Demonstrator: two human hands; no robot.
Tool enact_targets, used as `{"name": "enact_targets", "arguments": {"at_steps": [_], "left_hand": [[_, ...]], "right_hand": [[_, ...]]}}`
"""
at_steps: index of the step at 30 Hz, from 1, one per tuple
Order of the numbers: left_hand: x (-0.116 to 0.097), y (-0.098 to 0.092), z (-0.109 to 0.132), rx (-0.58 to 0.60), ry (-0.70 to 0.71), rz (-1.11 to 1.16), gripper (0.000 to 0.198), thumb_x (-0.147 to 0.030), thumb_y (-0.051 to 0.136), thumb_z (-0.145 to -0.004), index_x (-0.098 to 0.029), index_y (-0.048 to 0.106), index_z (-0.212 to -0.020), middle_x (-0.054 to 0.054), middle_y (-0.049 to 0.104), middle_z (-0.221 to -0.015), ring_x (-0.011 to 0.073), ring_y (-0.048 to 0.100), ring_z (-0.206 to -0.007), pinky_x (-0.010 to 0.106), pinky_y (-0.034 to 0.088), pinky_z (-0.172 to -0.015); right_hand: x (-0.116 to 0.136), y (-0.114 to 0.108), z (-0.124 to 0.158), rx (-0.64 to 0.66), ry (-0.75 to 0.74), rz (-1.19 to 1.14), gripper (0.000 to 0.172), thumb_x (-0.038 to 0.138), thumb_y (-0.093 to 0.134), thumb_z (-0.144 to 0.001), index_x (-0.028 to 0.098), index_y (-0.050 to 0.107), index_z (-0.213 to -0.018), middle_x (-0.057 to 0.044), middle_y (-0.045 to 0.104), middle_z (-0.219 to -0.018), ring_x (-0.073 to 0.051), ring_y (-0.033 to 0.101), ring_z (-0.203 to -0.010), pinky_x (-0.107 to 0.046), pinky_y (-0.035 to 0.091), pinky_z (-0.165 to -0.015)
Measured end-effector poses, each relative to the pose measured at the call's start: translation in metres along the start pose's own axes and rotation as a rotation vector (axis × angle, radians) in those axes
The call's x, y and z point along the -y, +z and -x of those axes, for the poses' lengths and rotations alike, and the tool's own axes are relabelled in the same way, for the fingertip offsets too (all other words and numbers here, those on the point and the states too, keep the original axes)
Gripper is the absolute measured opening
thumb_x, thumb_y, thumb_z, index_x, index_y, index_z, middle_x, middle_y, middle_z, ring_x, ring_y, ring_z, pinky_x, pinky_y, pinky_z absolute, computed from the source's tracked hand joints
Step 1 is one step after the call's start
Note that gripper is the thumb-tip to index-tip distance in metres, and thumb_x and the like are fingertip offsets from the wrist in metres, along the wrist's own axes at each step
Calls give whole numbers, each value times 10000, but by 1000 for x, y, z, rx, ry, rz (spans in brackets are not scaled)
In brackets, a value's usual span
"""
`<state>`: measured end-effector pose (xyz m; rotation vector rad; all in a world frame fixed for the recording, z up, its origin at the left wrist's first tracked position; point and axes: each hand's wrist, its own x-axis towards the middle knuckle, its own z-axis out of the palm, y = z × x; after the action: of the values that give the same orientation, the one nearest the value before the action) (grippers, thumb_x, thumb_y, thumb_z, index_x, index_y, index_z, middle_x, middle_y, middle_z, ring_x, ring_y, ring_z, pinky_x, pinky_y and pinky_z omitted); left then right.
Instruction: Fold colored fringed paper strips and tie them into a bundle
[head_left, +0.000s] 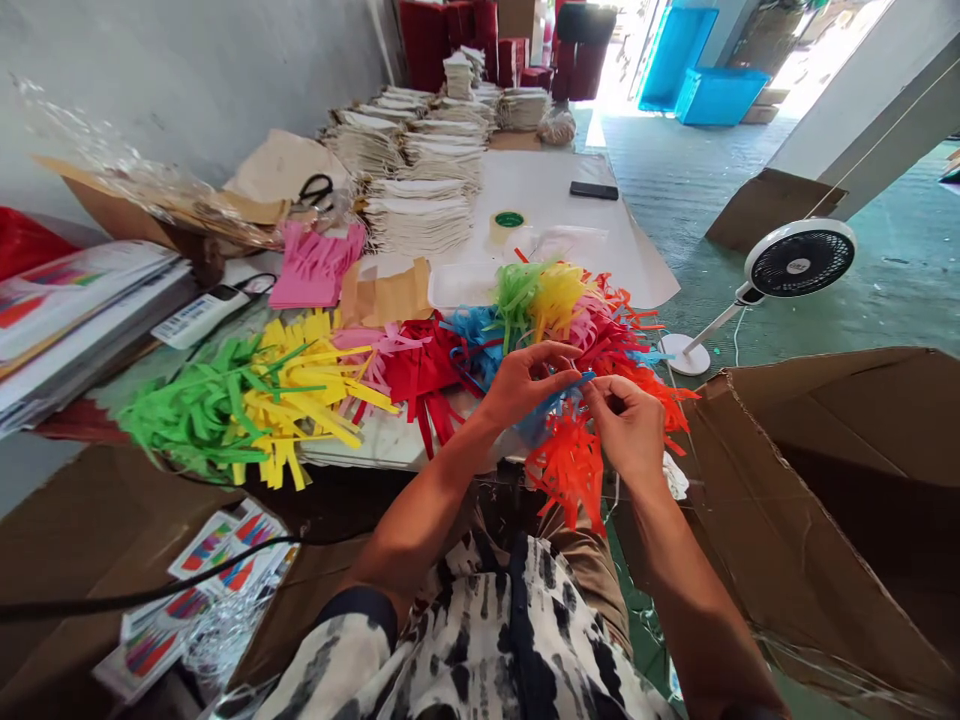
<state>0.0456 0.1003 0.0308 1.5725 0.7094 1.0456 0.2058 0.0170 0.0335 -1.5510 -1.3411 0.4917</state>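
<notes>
My left hand (521,385) and my right hand (628,428) meet at the table's front edge, fingers pinched on the twisted top of a blue paper tassel (577,382). Directly beneath hangs an orange paper tassel (568,465), its cut strips spreading below the edge. Whether the two are joined is hidden by my fingers. Behind my hands lies a heap of fringed tassels, with light green (517,292), yellow (559,295) and red strips among them. Left of my left forearm are red (424,360), yellow (311,385) and green (199,410) fringed bundles.
Stacks of white bundles (420,215) stand farther back on the table, near a tape roll (508,225) and a phone (594,190). Pink fringed paper (319,265) and scissors (316,190) lie left. A fan (801,262) and an open cardboard box (787,520) are at right.
</notes>
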Motion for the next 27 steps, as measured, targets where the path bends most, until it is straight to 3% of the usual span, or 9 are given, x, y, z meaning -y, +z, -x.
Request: {"name": "enact_targets", "arguments": {"at_steps": [4,7,9,13,17,20,23,27], "left_hand": [[1,6,4,-46,33,-71,294,-475,730,-937,-182,737,-911,-21,696,-746,75,536,-546,214,404,-552],[0,12,8,-63,42,-187,295,-494,608,-1026,-210,688,-1022,-32,715,-755,89,606,-549,213,434,-581],[-2,16,11,-50,47,-301,310,-505,544,-1062,-222,670,-1082,-37,718,-736,95,625,-561,212,425,-603],[-8,24,16,-4,21,-393,356,-506,481,-1086,-222,663,-1200,-31,711,-706,108,613,-560,217,385,-594],[-6,22,20,134,-32,-341,547,-485,656,-993,-263,543,-1480,-8,798,-915,103,611,-588,211,383,-602],[1,13,20,268,-68,-396,421,-476,724,-938,-238,722,-1285,-10,800,-885,105,611,-631,211,388,-628],[8,3,13,301,-53,-446,398,-527,615,-1002,-184,815,-985,9,789,-836,131,643,-695,223,403,-656],[8,7,-7,231,-11,-726,343,-412,527,-1065,-248,799,-1195,58,819,-1107,216,743,-940,264,438,-740]], "right_hand": [[-1,-2,1,48,16,-23,335,533,670,-936,206,736,-905,-13,670,-780,-141,511,-618,-287,385,-595],[-1,-4,1,73,37,-107,355,528,673,-937,222,708,-1114,-40,722,-995,-143,567,-644,-290,435,-606],[-1,-4,0,52,14,-105,364,544,670,-946,234,720,-1130,-52,721,-1054,-160,612,-719,-295,455,-635],[-3,-2,-1,-20,-78,-61,300,516,703,-935,227,776,-895,-57,719,-952,-191,623,-840,-307,448,-676],[-14,-1,-1,-113,20,-256,294,519,750,-885,228,786,-905,-34,722,-920,-139,522,-674,-294,399,-602],[-22,-3,-1,-156,199,-479,354,556,768,-843,214,756,-935,-17,724,-840,-97,384,-545,-268,274,-507],[-25,-5,-1,-164,287,-600,403,582,791,-800,206,719,-929,-15,726,-786,-81,318,-503,-259,217,-479],[-28,-4,-1,-172,319,-614,419,572,821,-761,197,709,-913,-11,720,-753,-79,338,-502,-246,233,-479]]}}
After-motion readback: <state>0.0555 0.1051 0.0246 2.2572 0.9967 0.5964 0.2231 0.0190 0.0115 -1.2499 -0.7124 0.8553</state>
